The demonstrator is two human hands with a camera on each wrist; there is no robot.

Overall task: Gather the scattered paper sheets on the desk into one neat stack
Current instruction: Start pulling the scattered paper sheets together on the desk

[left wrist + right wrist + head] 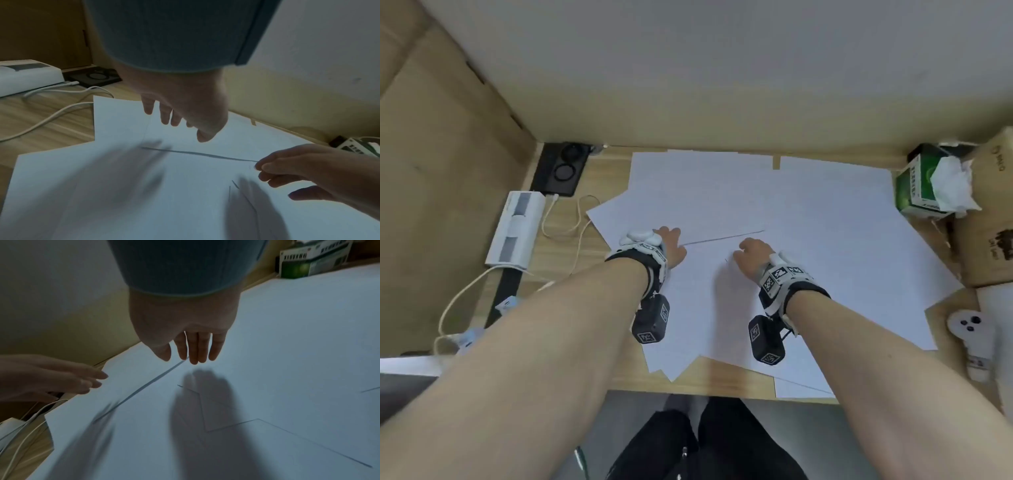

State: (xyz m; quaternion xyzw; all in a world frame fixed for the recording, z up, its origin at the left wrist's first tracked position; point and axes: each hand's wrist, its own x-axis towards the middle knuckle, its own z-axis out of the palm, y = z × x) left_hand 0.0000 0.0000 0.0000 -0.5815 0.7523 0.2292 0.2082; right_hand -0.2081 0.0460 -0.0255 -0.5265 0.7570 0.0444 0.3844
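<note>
Several white paper sheets lie overlapping and askew over most of the wooden desk. My left hand hovers palm down over the sheets left of centre, fingers straight and loose, holding nothing. My right hand hovers a hand's width to its right, also open with straight fingers pointing down at the paper. Both cast shadows on the sheets, so they are slightly above them. A raised sheet edge runs between the two hands.
A white power strip with white cables and a black charger pad lie at the left. A green tissue box and cardboard boxes stand at the right. A white controller lies near the right edge.
</note>
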